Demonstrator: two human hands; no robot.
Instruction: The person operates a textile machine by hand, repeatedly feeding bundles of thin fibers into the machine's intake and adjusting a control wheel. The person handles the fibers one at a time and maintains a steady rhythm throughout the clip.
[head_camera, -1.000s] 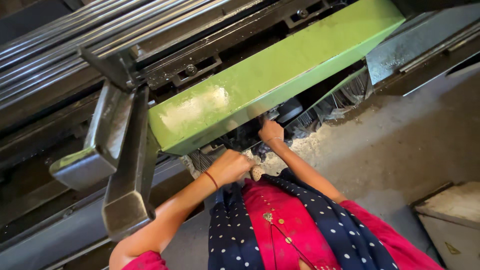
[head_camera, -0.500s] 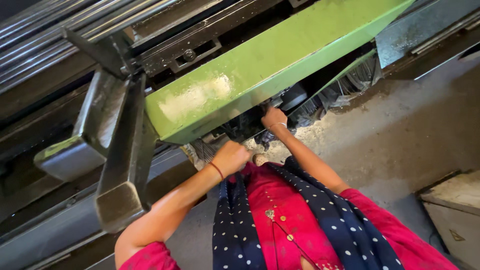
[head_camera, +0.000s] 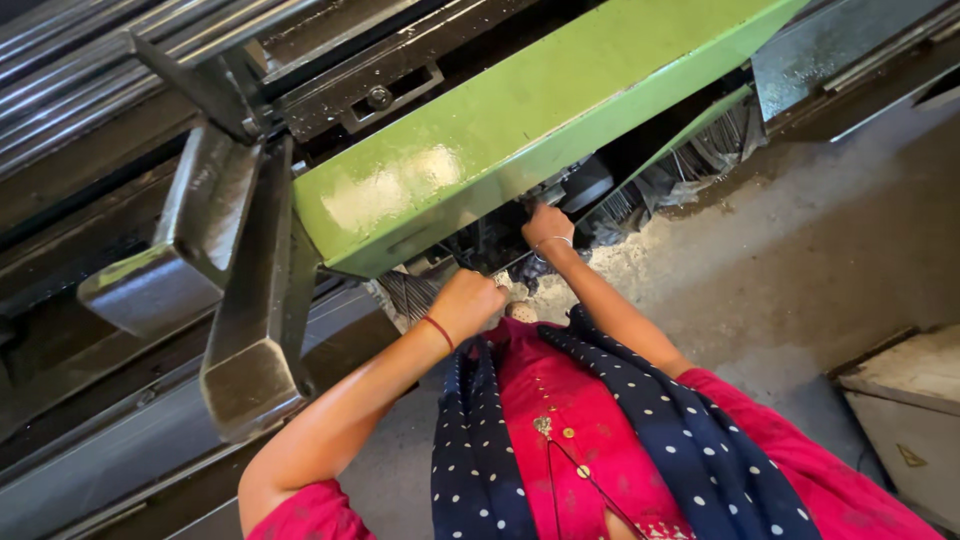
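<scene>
Both hands reach under the green cover's (head_camera: 520, 130) lower edge. The left hand (head_camera: 470, 300) is fisted, seemingly on dark wires (head_camera: 405, 295); the right hand's (head_camera: 545, 225) grip is hidden.

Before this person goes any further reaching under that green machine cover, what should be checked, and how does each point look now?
1. Left hand in view: ok, closed in a fist below the green cover.
2. Right hand fingers visible: not ok, hidden in the dark gap.
3. What either hand holds: cannot tell.
4. Scarf away from machine parts: cannot tell, it hangs loose close by.
5. Floor underfoot: not ok, littered with pale debris.
</scene>
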